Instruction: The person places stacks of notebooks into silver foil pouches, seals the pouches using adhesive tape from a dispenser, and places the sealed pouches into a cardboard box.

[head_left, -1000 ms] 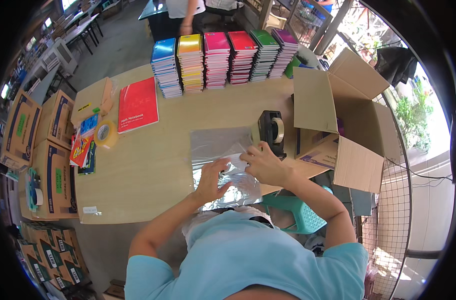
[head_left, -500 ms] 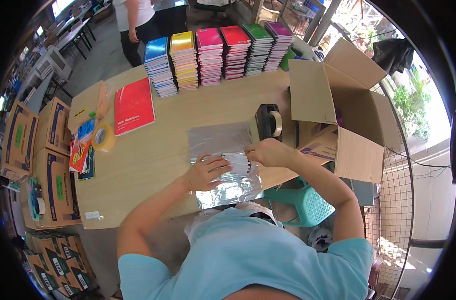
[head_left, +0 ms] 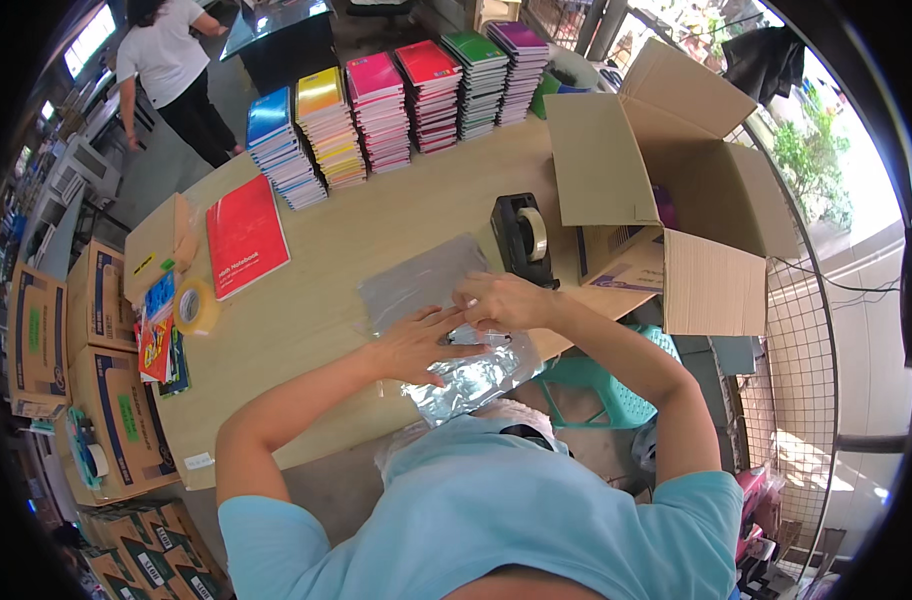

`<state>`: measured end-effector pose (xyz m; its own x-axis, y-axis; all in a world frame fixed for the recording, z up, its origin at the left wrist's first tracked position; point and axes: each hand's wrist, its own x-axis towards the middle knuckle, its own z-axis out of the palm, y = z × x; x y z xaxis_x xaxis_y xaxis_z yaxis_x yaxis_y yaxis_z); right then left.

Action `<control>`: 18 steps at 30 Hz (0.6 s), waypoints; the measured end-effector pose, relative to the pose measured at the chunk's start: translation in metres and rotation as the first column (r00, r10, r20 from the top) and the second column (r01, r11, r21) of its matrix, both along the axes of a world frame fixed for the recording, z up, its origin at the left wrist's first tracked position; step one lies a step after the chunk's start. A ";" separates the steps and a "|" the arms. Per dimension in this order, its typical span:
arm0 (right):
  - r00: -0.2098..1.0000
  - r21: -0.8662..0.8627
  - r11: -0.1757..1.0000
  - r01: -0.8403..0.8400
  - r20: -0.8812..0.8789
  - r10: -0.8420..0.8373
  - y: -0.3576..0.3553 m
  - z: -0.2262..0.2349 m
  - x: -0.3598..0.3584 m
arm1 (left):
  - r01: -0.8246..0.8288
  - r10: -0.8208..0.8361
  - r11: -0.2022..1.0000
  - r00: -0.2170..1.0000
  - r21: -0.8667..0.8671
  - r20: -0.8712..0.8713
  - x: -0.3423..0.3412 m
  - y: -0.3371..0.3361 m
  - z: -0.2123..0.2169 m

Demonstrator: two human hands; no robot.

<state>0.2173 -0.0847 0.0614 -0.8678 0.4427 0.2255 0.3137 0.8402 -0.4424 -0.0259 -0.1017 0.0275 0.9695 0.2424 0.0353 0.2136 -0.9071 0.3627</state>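
Nearest the person's torso, the shiny, see-through plastic (head_left: 471, 385) lies on the table (head_left: 316, 400), its near end at the edge; leaning in could snag that end and drag the sheet askew. The green stool (head_left: 631, 400) sits below the edge, so anything slipping off on that side might land on it or on the floor.

The left hand (head_left: 416, 345) is spread wide, palm down over the plastic. The right hand (head_left: 501, 300) has its fingers drawn in narrow, close against the left fingertips; whether they pinch film or something else I cannot tell. Such thin film could crease or tear if the two hands pull unevenly, and it could slide if the left one presses too lightly on that slick surface.

Just beyond the right hand stands the black tape dispenser (head_left: 508, 235), near enough that a careless wrist might knock it. Farther right, the open carton (head_left: 716, 290) juts a flap toward the right forearm, which could catch on a wide swing.

At the far side, six tall notebook stacks (head_left: 376, 110) stand close together, and a bump to the table might topple one
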 end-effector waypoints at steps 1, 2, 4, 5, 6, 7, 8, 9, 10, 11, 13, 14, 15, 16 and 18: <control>1.000 -0.004 1.000 0.002 -0.002 -0.002 -0.001 -0.002 -0.002 | -0.010 0.010 1.000 1.000 -0.011 -0.003 0.001 0.000 -0.001; 0.999 0.049 0.998 0.028 -0.043 -0.026 -0.002 -0.004 -0.005 | -0.008 0.008 1.000 1.000 -0.015 -0.005 0.002 0.001 -0.005; 0.995 0.097 0.994 0.056 -0.088 -0.047 -0.001 -0.010 -0.009 | 0.007 -0.006 0.997 1.000 -0.073 0.015 0.002 0.005 -0.016; 0.993 0.049 0.997 0.064 -0.106 -0.059 0.001 -0.014 -0.009 | 0.008 -0.007 0.997 1.000 -0.077 0.016 0.003 0.007 -0.019; 0.990 0.001 0.998 0.070 -0.124 -0.069 0.003 -0.020 -0.009 | 0.009 -0.006 0.994 0.999 -0.109 0.036 0.003 0.009 -0.023; 0.990 -0.002 0.998 0.069 -0.124 -0.068 0.001 -0.028 -0.009 | 0.009 -0.003 0.992 0.999 -0.127 0.045 0.002 0.008 -0.026; 0.978 -0.140 0.988 0.065 -0.187 -0.091 -0.002 -0.039 -0.009 | 0.008 0.000 0.990 0.998 -0.143 0.057 0.003 0.008 -0.029; 0.961 -0.275 0.960 0.054 -0.246 -0.124 -0.004 -0.048 -0.008 | -0.007 0.022 0.986 0.996 -0.169 0.090 0.004 0.009 -0.032; 0.962 -0.274 0.960 0.054 -0.244 -0.124 -0.007 -0.057 -0.007 | -0.022 0.047 0.980 0.992 -0.196 0.121 0.005 0.009 -0.035; 0.907 -0.422 0.899 0.119 -0.323 -0.272 -0.013 -0.066 -0.008 | -0.033 0.057 0.981 0.991 -0.192 0.120 0.008 0.002 -0.046; 0.828 -0.567 0.808 0.158 -0.369 -0.422 -0.017 -0.072 -0.005 | -0.336 0.340 0.937 0.807 -0.097 0.483 0.026 -0.022 -0.069; 0.824 -0.587 0.784 0.200 -0.332 -0.458 -0.016 -0.074 -0.006 | -0.340 0.342 0.936 0.811 -0.093 0.476 0.029 -0.033 -0.066; 0.816 -0.607 0.754 0.251 -0.287 -0.502 -0.016 -0.075 -0.004 | -0.440 0.508 0.856 0.616 -0.272 0.602 0.036 -0.044 -0.057; 0.812 -0.609 0.752 0.253 -0.289 -0.507 -0.016 -0.077 -0.002 | -0.483 0.649 0.746 0.376 -0.458 0.661 0.037 -0.057 -0.046; 0.806 -0.641 0.703 0.309 -0.215 -0.551 -0.019 -0.082 0.005 | -0.373 0.773 0.633 0.250 -0.678 0.583 0.025 -0.072 -0.023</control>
<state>0.2221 -0.1041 -0.0209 -0.4488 0.8909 0.0694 0.2897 0.2185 -0.9319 -0.0013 -0.1736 0.0046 0.1204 0.9009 0.4170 0.0677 -0.4265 0.9019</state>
